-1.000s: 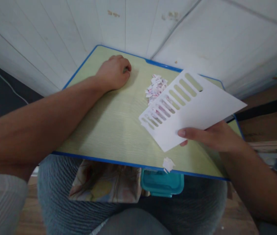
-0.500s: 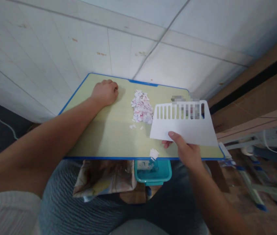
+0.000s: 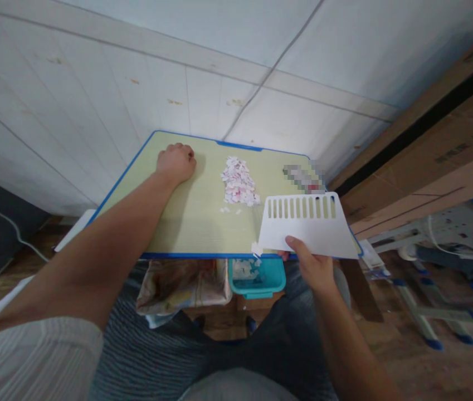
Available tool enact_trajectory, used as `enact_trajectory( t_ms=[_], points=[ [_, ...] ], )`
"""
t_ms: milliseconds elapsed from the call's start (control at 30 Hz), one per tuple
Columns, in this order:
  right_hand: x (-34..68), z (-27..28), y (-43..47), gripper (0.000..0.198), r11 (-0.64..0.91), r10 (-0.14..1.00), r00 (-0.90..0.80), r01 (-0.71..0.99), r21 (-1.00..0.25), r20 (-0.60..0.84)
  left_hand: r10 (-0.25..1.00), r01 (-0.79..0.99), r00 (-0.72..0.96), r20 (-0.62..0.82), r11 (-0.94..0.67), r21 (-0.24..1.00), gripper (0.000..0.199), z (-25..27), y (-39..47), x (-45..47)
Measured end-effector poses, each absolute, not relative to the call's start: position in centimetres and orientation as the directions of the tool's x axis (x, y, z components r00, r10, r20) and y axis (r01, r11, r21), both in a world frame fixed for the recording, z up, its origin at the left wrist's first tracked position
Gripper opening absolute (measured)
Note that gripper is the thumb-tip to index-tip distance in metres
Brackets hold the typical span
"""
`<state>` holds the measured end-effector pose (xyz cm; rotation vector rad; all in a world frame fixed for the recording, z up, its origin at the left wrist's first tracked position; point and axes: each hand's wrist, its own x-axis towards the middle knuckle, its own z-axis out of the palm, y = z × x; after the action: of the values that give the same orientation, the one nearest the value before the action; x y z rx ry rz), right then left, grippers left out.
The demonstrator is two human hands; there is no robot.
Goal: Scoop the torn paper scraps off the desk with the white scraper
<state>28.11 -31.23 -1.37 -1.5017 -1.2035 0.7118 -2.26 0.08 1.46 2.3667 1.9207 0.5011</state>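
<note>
My right hand (image 3: 313, 268) grips the lower edge of a white plastic scraper (image 3: 303, 236) with a row of slots, thumb on top. Its left corner is beside a small clump of paper scraps (image 3: 257, 249) at the board's front edge. Just below the edge is a teal plastic bin (image 3: 257, 293) with pale scraps in it. A larger pile of paper scraps (image 3: 239, 181) lies mid-board. My left hand (image 3: 176, 162) rests as a closed fist on the yellow-green, blue-edged tabletop (image 3: 198, 223), left of the pile; I see nothing in it.
An open patterned bag (image 3: 184, 298) hangs under the front edge, left of the bin. A blurred-out object (image 3: 303, 177) lies at the back right. Cardboard boxes (image 3: 437, 150) stand to the right, and a white panelled wall (image 3: 156, 78) runs behind.
The scraper and my right hand have come toward the front edge, and the small clump now lies at the edge over the bin. The view has shifted slightly. My left fist stays put.
</note>
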Motion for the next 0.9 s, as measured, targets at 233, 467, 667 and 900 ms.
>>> enact_trajectory(
  t_ms=[233,467,667,900],
  points=[
    [28.3,-2.2,-29.7,0.048,0.022,0.899,0.381,0.452,-0.892,0.215,0.956,0.943,0.188,0.225,-0.24,0.229,0.048,1.0,0.5,-2.9],
    [28.6,-1.1,-30.2,0.049,0.022,0.922,0.336,0.446,-0.895,0.19,0.951,0.938,0.207,0.23,-0.259,0.228,0.042,1.0,0.6,-3.0],
    [28.0,-0.4,-29.9,0.057,-0.003,0.917,0.329,0.569,-0.822,0.224,0.944,0.94,0.218,0.248,-0.271,0.208,0.034,0.9,0.6,-3.1],
    [28.6,-0.6,-28.6,0.057,0.002,0.914,0.333,0.566,-0.824,0.231,0.943,0.959,0.232,0.239,-0.263,0.105,0.042,1.1,1.1,-2.5]
  ],
)
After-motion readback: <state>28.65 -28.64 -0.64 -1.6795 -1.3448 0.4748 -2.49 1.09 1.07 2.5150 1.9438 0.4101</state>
